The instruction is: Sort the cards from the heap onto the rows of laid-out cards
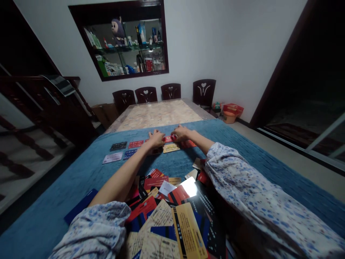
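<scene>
A red card (169, 139) lies in the far row on the blue cloth, between my two hands. My left hand (156, 139) is at its left edge with fingers curled down. My right hand (180, 133) pinches around its right edge. Just nearer lies a yellow card (171, 148). Left of my hands, the rows hold a black card (118, 146), a red card (135, 144), a blue card (130, 154) and a pale lilac card (112, 158). More red cards (188, 144) lie partly under my right hand. My fingertips are partly hidden.
A heap of mixed cards, with a gold card (188, 230) on top, fills the near side between my forearms. A dark blue flat item (81, 207) lies by my left sleeve. The blue cloth (226, 144) covers the near table; dark chairs (146, 95) stand beyond.
</scene>
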`<state>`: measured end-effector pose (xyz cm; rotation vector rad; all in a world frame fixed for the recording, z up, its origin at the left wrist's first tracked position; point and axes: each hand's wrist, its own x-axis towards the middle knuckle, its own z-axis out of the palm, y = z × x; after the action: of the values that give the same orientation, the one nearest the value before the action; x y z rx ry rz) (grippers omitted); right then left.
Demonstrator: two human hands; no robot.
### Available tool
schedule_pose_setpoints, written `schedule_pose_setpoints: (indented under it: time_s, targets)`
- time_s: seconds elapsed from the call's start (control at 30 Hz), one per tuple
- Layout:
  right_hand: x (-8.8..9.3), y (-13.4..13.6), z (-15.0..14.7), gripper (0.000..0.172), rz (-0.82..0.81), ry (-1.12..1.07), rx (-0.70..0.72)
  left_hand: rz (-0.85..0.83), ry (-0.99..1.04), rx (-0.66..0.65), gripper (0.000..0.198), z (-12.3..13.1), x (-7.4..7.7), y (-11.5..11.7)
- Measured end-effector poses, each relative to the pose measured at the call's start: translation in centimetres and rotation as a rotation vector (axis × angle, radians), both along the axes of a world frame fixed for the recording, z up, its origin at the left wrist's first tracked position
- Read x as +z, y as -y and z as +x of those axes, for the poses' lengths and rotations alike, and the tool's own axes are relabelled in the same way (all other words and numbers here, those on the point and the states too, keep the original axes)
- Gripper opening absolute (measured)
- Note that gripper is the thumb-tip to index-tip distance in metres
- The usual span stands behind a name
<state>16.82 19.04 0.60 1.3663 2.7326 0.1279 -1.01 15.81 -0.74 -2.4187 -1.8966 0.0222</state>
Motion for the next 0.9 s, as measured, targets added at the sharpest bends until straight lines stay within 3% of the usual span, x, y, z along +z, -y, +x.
schedule_pose_setpoints:
  time_s: [0.27,0.9]
  targets:
    - [1.1,2.1,2.0,0.045,0.033,-0.064,0.018,0.049,0.056,-0.121,0.038,0.8,1.2,3.1]
    - [0.4,8.8,7.5,0.038,0.035,-0.105,0.013,0.028,0.195,-0.325,0.036,5.4,-0.7,9.7]
